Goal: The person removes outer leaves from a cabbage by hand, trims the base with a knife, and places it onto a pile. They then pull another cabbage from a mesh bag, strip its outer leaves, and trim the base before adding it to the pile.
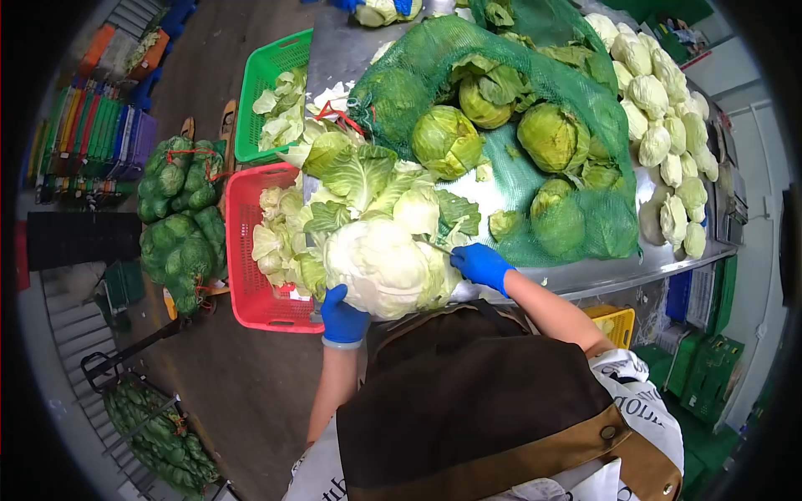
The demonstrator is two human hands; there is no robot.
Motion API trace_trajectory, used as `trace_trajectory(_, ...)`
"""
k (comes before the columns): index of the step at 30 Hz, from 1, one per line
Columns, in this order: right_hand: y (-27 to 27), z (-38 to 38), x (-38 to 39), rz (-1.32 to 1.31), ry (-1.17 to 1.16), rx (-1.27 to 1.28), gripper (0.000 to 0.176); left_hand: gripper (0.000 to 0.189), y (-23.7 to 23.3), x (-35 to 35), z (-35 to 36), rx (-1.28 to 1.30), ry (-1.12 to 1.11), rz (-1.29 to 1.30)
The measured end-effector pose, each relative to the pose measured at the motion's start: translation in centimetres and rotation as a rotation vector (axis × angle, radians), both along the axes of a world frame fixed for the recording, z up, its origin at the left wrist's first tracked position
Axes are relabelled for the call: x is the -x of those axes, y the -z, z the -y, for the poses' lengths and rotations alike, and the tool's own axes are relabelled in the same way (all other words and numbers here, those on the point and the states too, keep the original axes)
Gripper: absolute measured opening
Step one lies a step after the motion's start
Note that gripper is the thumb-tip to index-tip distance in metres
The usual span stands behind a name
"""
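A large pale cabbage (376,265), its outer leaves stripped, rests at the table's near edge. My left hand (343,319), in a blue glove, grips it from the lower left. On its right side, my blue-gloved right hand (482,267) is closed round a knife (433,245), whose thin blade reaches toward the cabbage; the handle is hidden in the fist. Loose green leaves (357,177) lie piled just beyond. Past them, a green net sack (518,71) spreads over the table with several whole green cabbages (445,142) in and around its opening.
A red crate (242,250) and a green crate (251,100), both holding leaves, stand left of the metal table (585,280). Trimmed white cabbages (652,96) are heaped at the right. Another person's gloved hand (409,8) shows at the top. Netted cabbages (180,250) sit farther left.
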State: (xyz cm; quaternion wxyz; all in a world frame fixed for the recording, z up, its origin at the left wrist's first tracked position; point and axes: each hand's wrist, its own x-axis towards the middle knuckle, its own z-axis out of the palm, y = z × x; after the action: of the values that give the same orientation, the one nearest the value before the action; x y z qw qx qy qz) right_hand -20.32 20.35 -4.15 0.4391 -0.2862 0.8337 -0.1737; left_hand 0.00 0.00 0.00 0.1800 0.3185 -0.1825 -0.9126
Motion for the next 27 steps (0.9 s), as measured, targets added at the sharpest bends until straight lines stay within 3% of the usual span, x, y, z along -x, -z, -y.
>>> trace_trajectory(2, -2.0, 0.7, 0.8, -0.224, 0.148, 0.197, 0.037, 0.081, -0.8, 0.6, 1.0, 0.277, 0.064, -0.027)
trace_trajectory(3, -5.7, -0.3, 0.8, 0.025, 0.395, 0.414, 0.031, 0.08, -1.1, 0.3, -0.3, 0.26, 0.075, -0.018)
trace_trajectory(4, -7.9, 0.8, 1.2, 0.143, 0.453, 0.652, 0.034, 0.078, -1.2, 0.7, 0.8, 0.314, 0.093, -0.02)
trace_trajectory(5, -10.5, 1.9, 0.9, 0.161, 0.387, 0.695, 0.039, 0.077, -1.1, 1.0, 1.1, 0.354, 0.124, -0.021)
trace_trajectory(6, -13.0, 2.9, 0.2, 0.183, 0.33, 0.729, 0.046, 0.076, -1.0, 1.0, 1.0, 0.202, 0.104, -0.06)
trace_trajectory(7, -14.5, 3.5, -0.2, 0.155, 0.213, 0.655, 0.067, 0.075, -0.6, 1.1, 0.7, 0.052, 0.083, -0.1)
trace_trajectory(8, -13.6, 4.0, -0.9, 0.182, 0.213, 0.681, 0.07, 0.074, -0.6, 1.3, 0.8, -0.091, 0.06, -0.138)
trace_trajectory(9, -12.6, 4.4, -1.6, 0.208, 0.208, 0.713, 0.074, 0.073, -1.0, 1.7, 0.5, -0.05, 0.003, -0.122)
trace_trajectory(11, -12.7, 4.7, -2.5, 0.469, 0.368, 0.794, 0.075, 0.07, -1.3, 2.2, 0.2, 0.034, -0.018, -0.176)
trace_trajectory(13, -13.4, 4.4, -2.5, 0.474, 0.334, 0.877, 0.07, 0.069, -1.0, 2.1, 0.8, 0.12, 0.053, -0.307)
trace_trajectory(15, -13.2, 4.3, -2.4, 0.446, 0.273, 1.013, 0.069, 0.067, -0.9, 1.4, 2.8, 0.014, 0.258, -0.615)
trace_trajectory(16, -14.2, 4.3, -2.0, 0.387, 0.229, 1.063, 0.06, 0.065, -0.6, 1.6, 3.5, 0.098, 0.238, -0.44)
trace_trajectory(18, -13.4, 4.4, -2.5, 0.404, 0.106, 1.015, 0.052, 0.063, -0.5, 2.1, 4.7, 0.264, 0.184, -0.084)
trace_trajectory(19, -14.1, 4.9, -2.5, 0.411, 0.041, 0.992, 0.048, 0.056, -0.9, 2.3, 4.1, 0.21, 0.107, -0.118)
trace_trajectory(20, -15.6, 4.6, -2.3, 0.466, 0.056, 0.704, 0.039, 0.05, -1.4, 2.7, 2.6, 0.158, 0.028, -0.151)
trace_trajectory(22, -16.0, 4.5, -0.7, 0.496, 0.316, 0.618, 0.036, 0.038, -2.1, 2.9, 0.5, 0.048, -0.122, -0.208)
trace_trajectory(23, -15.8, 4.2, 0.3, 0.514, 0.447, 0.563, 0.035, 0.041, 0.7, 1.7, 1.1, -0.513, -0.254, -0.609)
trace_trajectory(24, -14.5, 4.0, 1.3, 0.297, 0.517, 0.676, 0.035, 0.045, 3.5, 0.6, 1.6, -1.142, -0.349, -0.891)
trace_trajectory(25, -13.5, 3.9, 2.1, 0.076, 0.578, 0.784, 0.036, 0.047, 4.1, -0.1, 1.7, -1.523, -0.434, -1.079)
trace_trajectory(26, -13.2, 3.5, 2.5, -0.434, 0.339, 0.815, 0.05, 0.05, 4.7, -0.7, 1.8, -1.929, -0.49, -1.224)
trace_trajectory(27, -13.8, 3.7, 1.9, -0.436, 0.243, 0.826, 0.056, 0.05, 4.5, -0.5, 1.7, -1.853, -0.456, -1.194)
